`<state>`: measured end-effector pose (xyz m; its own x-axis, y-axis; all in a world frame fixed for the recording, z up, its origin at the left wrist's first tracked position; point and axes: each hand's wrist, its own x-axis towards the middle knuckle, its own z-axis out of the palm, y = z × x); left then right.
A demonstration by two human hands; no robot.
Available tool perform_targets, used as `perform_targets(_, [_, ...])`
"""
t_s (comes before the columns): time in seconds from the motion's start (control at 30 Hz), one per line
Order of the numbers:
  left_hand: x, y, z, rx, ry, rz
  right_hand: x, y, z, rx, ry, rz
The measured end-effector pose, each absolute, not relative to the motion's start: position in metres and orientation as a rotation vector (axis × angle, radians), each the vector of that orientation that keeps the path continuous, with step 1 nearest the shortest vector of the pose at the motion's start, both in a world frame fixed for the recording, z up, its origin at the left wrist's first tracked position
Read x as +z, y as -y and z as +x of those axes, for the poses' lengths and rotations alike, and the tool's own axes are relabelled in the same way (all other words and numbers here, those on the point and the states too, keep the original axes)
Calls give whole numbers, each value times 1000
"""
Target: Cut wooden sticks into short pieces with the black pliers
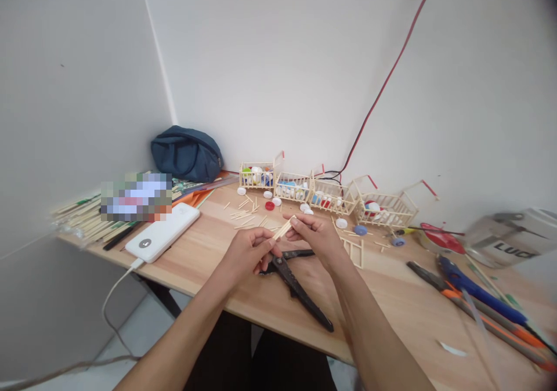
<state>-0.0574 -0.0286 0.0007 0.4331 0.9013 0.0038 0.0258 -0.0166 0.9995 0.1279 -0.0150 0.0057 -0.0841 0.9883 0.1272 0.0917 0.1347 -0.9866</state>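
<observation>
Between my two hands is a small bunch of short wooden sticks [284, 229], held above the table. My left hand [249, 250] pinches their lower end. The fingertips of my right hand [317, 237] close on the upper end. Below my hands lies a pair of black-handled cutters [300, 289], partly covered by my fingers. Loose cut sticks [246, 214] are scattered just beyond. To the right of my right hand, a flat ladder-like stick frame [357, 253] rests on the wood.
Small stick-built carts [387, 208] holding bottle caps line the wall, with loose caps [342, 223] before them. A white power bank [163, 233], skewers [82, 220] and a blue pouch [187, 153] lie left. Pliers [429, 278], a blue glue gun [478, 289] and a clear container [507, 240] are right.
</observation>
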Motion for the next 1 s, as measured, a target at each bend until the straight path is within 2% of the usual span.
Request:
perform_targets(0.3, [1, 26, -63, 865, -950, 1368, 0, 13, 137, 1200, 1349, -1128])
perform_targets(0.5, [-3, 3, -100, 1023, -1641, 2036, 1, 11, 138, 1213, 1313, -1158])
perform_targets(0.67, [-22, -11, -117, 800, -1992, 2391, 0, 10, 137, 1219, 1304, -1155])
perform_targets(0.77, [-27, -13, -117, 793, -2004, 2419, -1, 10, 137, 1217, 1311, -1143])
perform_targets(0.83, [-22, -10, -113, 950, -1943, 2377, -1, 11, 137, 1213, 1315, -1135])
perform_targets(0.93, [-8, 2, -98, 1244, -1654, 2173, -1, 12, 136, 1204, 1326, -1131])
perform_targets(1.0, [0, 15, -83, 1271, -1424, 1930, 0, 13, 135, 1196, 1337, -1131])
